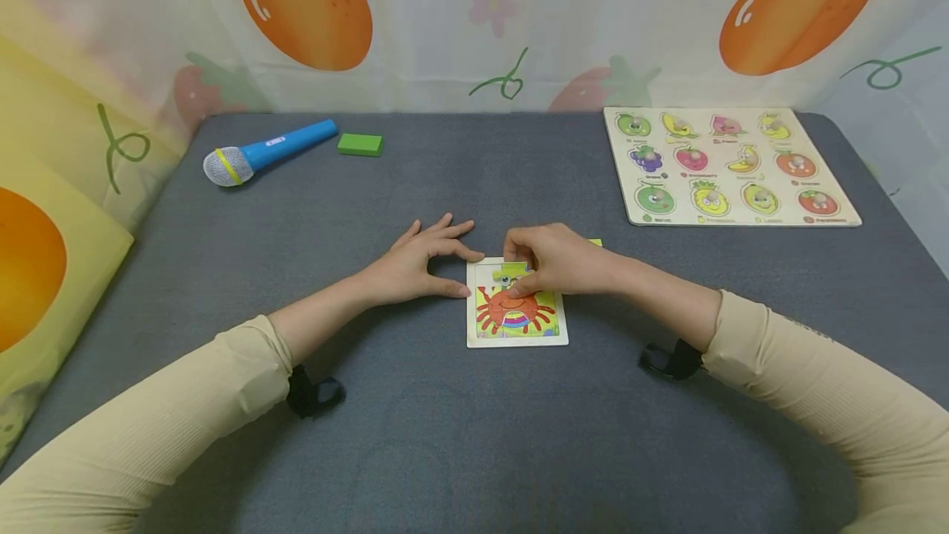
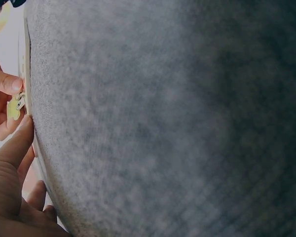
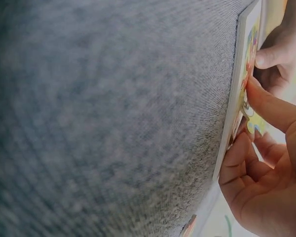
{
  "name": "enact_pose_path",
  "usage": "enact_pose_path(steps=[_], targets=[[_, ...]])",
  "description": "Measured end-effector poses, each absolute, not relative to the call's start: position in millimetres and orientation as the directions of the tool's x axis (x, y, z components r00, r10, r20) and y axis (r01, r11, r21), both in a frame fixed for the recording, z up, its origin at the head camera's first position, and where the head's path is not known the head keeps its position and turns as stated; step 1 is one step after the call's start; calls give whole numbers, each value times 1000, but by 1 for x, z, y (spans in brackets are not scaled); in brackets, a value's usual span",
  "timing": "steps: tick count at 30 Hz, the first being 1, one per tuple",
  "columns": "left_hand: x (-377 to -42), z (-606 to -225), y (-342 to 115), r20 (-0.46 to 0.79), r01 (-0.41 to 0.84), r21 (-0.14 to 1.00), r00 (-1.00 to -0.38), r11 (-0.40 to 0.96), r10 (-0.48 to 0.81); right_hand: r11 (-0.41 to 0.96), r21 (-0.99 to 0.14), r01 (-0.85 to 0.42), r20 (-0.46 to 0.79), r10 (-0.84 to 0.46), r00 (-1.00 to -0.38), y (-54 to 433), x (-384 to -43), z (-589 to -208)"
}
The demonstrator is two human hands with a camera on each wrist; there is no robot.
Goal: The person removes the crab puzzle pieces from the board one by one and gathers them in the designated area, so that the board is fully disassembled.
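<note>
Pinching piece [image 3: 256, 123] with right hand [image 1: 567, 260], touching puzzle [image 1: 519, 342] with spread left hand [image 1: 411, 270]
Reads “Grape” on two-o'clock board [image 1: 717, 156]; shows piece's tilt only in wrist views

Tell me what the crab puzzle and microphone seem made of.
Crab puzzle: probably thin wood or stiff board, by its pale, straight edge; face smooth-looking, printed. Microphone: handle likely plastic, smooth and mostly blue; the speckled grey head might be metal mesh or textured plastic.
</note>
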State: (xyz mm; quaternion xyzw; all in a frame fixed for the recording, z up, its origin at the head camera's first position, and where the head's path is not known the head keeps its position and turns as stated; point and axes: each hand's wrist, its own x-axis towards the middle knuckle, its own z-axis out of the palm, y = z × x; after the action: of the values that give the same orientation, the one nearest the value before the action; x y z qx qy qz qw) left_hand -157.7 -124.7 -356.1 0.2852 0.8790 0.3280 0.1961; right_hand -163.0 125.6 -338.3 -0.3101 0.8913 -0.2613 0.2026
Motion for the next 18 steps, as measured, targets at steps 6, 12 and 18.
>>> enact_pose_path(steps=[6,12,18], targets=[[-158,-356,-125,-159,370,689,-761,623,628,643,-629,-437,-203,-679,-706,129,-164,-338],[-158,-357,-125,-158,371,689,-761,622,629,636,-636,-437,-204,-685,-700,129,-165,-336],[-158,-357,-125,-160,371,686,-763,626,627,634,-647,-423,-216,-684,-697,129,-165,-335]])
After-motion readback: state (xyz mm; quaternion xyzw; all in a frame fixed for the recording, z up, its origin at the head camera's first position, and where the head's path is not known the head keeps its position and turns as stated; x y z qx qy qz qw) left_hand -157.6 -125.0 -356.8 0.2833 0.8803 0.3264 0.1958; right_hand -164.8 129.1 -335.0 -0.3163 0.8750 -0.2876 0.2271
